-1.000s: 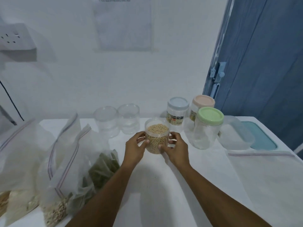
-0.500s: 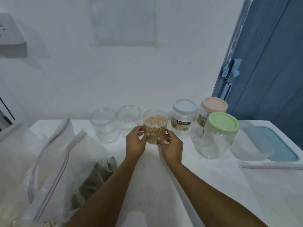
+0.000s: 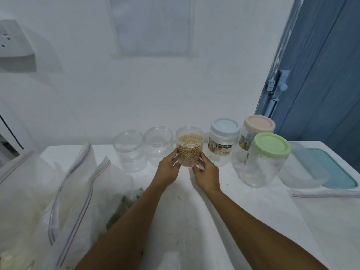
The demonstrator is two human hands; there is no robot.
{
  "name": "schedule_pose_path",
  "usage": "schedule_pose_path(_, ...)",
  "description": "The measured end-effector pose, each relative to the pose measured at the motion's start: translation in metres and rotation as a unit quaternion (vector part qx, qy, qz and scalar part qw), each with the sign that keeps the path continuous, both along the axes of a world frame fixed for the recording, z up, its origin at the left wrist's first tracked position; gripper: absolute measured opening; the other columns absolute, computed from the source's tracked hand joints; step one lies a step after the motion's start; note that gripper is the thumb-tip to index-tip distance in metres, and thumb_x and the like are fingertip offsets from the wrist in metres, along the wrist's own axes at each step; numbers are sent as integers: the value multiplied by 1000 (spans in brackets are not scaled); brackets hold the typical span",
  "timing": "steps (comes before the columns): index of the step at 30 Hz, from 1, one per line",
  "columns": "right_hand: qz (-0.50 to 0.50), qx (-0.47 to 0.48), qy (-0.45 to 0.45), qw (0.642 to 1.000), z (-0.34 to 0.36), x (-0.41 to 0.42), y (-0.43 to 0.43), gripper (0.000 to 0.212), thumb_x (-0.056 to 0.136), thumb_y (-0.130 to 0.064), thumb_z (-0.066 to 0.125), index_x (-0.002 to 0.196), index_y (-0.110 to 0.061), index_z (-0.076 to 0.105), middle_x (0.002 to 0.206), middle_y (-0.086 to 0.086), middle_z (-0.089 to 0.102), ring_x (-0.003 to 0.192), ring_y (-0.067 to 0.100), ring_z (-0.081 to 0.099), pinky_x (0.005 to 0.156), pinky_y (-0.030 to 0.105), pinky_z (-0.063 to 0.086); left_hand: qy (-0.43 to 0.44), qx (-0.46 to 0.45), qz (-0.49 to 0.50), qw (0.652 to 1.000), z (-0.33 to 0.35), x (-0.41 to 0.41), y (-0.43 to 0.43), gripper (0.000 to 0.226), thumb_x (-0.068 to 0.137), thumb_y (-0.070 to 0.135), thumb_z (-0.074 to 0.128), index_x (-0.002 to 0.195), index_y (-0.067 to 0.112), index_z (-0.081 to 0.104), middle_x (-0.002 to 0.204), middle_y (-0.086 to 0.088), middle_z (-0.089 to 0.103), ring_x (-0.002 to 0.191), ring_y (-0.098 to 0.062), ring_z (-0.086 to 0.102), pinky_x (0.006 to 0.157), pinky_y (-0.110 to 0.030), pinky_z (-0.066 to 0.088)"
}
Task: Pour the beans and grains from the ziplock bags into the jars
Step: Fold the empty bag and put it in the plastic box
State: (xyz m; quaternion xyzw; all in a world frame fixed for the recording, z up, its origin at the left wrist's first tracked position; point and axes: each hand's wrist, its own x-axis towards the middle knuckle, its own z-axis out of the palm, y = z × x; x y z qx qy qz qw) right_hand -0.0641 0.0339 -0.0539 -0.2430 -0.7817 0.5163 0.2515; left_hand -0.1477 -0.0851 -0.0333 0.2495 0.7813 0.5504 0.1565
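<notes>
- At the back middle of the white table (image 3: 185, 221), in a row of containers, we have the jar of beans (image 3: 190, 147). It is open-topped and upright, with pale round beans close to its rim.
- Our left hand (image 3: 168, 168) grips its lower left side, fingers curled against the clear wall.
- Our right hand (image 3: 206, 173) grips the lower right side the same way, so the jar is clamped between both hands.
- Our fingers hide the base, so we cannot tell whether it rests on the table or is raised off it.
- Just to its left stand two empty jars (image 3: 158, 147), clear and open, side by side.
- Just to its right stands the blue-lidded jar (image 3: 222, 142), which has a printed label.
- Beyond that is the pink-lidded jar (image 3: 257, 127), and in front of it the larger green-lidded jar (image 3: 266, 158).
- At the far right we see a clear tub (image 3: 303, 172) partly over a teal lid (image 3: 335, 168), with a flat bag (image 3: 327, 195) nearer to us.
- On the left, ziplock bags (image 3: 78, 182) stand crowded together. One holds something greenish and another holds pale grains.
- Behind everything are a white wall with a sheet of paper (image 3: 152, 26) on it and a blue door (image 3: 321, 65) to the right.
</notes>
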Motion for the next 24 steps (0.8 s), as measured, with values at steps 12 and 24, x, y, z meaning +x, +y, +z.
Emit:
schedule_pose_path(12,58,54,-71,994,-4,24,12,43,93,-9,65,135,-11,57,133,4,62,118,15,59,94,18,41,397,-81,137,904,30,-2,-19,22,90,18,59,110,13,67,100,-1,67,90,-20,62,77,-34,50)
schedule_pose_path(24,100,86,-105,986,-7,49,5,29,91,-11,66,120,-16,68,117,-9,64,107,3,58,82,-4,35,352,-391,62,848,50,-52,-36,71,87,68,53,144,30,36,145,-15,38,147,-32,17,117,-58,-7)
